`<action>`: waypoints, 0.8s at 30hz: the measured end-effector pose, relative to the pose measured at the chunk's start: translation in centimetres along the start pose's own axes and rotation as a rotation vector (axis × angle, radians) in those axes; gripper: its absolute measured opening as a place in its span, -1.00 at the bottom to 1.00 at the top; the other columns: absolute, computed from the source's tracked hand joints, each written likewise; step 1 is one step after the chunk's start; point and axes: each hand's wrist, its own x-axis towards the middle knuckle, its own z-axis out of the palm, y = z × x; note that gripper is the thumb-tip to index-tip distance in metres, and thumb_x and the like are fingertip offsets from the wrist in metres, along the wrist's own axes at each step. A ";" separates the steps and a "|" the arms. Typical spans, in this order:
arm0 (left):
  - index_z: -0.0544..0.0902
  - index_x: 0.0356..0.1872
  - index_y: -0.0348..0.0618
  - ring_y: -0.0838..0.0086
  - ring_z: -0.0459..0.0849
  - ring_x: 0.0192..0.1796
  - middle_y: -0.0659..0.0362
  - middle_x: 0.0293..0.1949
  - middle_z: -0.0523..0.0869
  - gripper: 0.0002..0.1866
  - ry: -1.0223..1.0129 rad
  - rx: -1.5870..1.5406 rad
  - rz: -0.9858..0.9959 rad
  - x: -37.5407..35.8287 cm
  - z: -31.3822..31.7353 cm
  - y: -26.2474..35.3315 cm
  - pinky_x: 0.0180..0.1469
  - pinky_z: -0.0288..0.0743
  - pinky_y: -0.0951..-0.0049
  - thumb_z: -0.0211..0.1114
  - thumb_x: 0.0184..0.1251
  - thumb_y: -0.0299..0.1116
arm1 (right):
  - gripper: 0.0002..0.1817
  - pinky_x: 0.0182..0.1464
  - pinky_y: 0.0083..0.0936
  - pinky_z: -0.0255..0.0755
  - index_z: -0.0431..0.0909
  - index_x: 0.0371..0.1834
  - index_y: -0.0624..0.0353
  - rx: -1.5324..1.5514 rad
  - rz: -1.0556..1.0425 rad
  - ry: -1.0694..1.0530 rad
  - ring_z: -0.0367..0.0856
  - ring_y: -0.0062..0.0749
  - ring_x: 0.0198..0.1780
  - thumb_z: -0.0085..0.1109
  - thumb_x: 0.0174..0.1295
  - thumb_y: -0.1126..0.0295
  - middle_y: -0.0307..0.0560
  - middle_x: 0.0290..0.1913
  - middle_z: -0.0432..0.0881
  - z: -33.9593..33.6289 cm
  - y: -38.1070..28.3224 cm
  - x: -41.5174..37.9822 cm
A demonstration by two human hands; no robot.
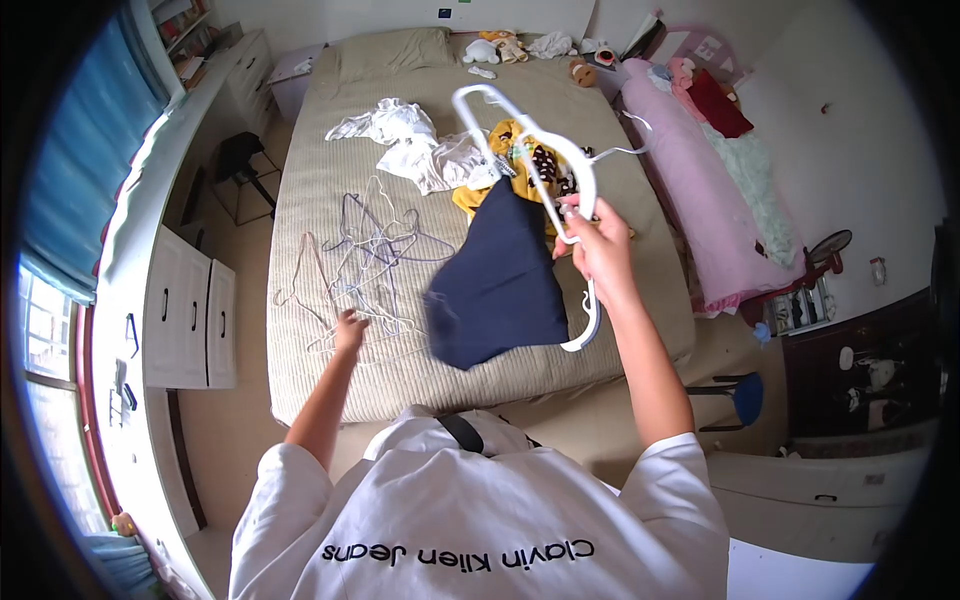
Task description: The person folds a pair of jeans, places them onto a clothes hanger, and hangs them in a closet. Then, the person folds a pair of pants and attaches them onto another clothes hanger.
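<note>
My right hand [603, 250] is closed around a white plastic hanger [585, 170], raised over the bed with its hook pointing right. Dark navy cloth [505, 280], its kind of garment unclear, hangs by the hanger and spreads towards me. Low over a heap of thin wire hangers [375, 245], my left hand [350, 328] is at the heap's near edge. Its fingers are blurred, and I cannot tell whether they grip a hanger. Beyond the navy cloth, yellow patterned clothing [515, 145] lies bunched up, partly behind the white hanger.
White clothes [430, 155] lie crumpled on the striped bed [310, 190]. Soft toys [500, 47] and a pillow [390, 52] are at its far end. A pink-covered bed [690, 200] stands to the right, a black stool [245, 165] to the left, and a blue stool [745, 398] at the lower right.
</note>
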 end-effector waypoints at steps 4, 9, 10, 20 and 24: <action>0.37 0.25 -0.18 0.29 0.28 0.35 0.03 0.27 0.39 -0.41 -0.364 0.038 0.576 -9.0 6.8 13.0 0.33 0.19 0.22 0.29 0.25 -0.16 | -0.78 -0.66 -0.70 0.20 0.46 -0.02 0.29 -0.142 -0.052 -0.182 0.30 -0.72 -0.71 0.00 0.30 0.51 -0.21 -0.58 0.49 2.1 -1.0 -0.4; 0.54 -0.10 -0.27 0.17 0.57 -0.02 -0.01 -0.10 0.59 -0.45 -0.398 0.154 1.009 -12.9 11.4 18.9 0.03 0.43 0.31 0.48 -0.03 -0.09 | -0.81 -0.58 -0.68 0.30 0.48 -0.06 0.30 -0.274 -0.074 -0.190 0.38 -0.71 -0.65 0.03 0.30 0.49 -0.24 -0.56 0.50 1.5 -3.0 -1.6; 0.53 -0.10 -0.28 0.17 0.57 -0.05 -0.01 -0.11 0.58 -0.43 -0.384 0.175 1.005 -13.9 12.0 19.3 -0.01 0.45 0.30 0.48 -0.04 -0.08 | -0.82 -0.52 -0.66 0.41 0.48 -0.08 0.32 -0.271 -0.062 -0.172 0.45 -0.68 -0.60 0.03 0.29 0.51 -0.25 -0.54 0.50 1.2 -3.6 -2.0; 0.45 -0.44 -0.24 0.06 0.57 -0.33 0.01 -0.40 0.54 -0.65 -0.170 0.469 1.231 -15.3 14.4 19.8 -0.32 0.45 0.21 0.32 0.16 -0.15 | -0.83 -0.52 -0.66 0.40 0.48 -0.10 0.31 -0.205 -0.049 -0.060 0.46 -0.68 -0.58 0.02 0.29 0.52 -0.22 -0.45 0.52 -1.3 -3.1 -4.4; 0.40 -0.58 -0.18 0.08 0.55 -0.50 0.04 -0.57 0.49 -0.67 -0.100 0.496 1.355 -15.4 12.6 20.0 -0.45 0.39 0.15 0.26 0.22 -0.21 | -0.85 -0.54 -0.64 0.39 0.49 -0.12 0.28 -0.352 -0.156 -0.055 0.46 -0.66 -0.59 0.02 0.28 0.52 -0.23 -0.51 0.50 -3.3 0.4 -3.6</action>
